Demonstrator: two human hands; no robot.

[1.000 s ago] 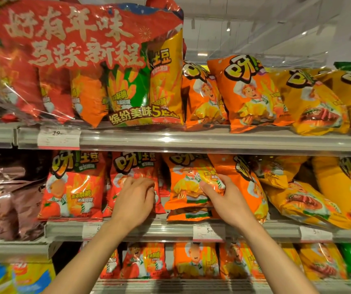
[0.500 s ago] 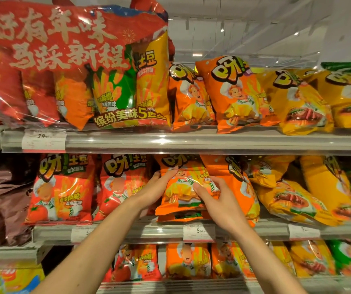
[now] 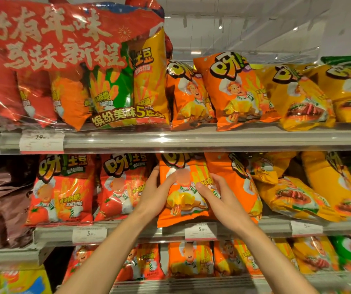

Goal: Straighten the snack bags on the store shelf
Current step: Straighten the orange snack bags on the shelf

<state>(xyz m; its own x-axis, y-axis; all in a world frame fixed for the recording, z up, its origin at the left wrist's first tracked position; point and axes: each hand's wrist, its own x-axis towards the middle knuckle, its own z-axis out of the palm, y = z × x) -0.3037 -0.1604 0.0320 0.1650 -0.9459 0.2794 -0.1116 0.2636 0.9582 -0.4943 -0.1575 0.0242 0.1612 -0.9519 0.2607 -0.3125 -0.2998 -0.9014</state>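
The middle shelf [image 3: 128,231] is showing neat red bags [image 3: 64,189] at left. Both hands, the left hand [image 3: 156,193] having shifted over from them, are now cupping the orange bag [image 3: 183,200]: open fingers pressing its sides, squaring it upright, while the yellow bags [image 3: 297,198] at right are still lying slumped.

A shop: metal shelves [image 3: 212,140] stacked in tiers hold rows of bright snack bags [image 3: 232,92], printed price tags [image 3: 200,230] sit clipped along each front rail, and a big multipack [image 3: 68,64] fills the 10 o'clock corner

Bags [image 3: 183,194] on shelf [image 3: 132,232] (middle tier).
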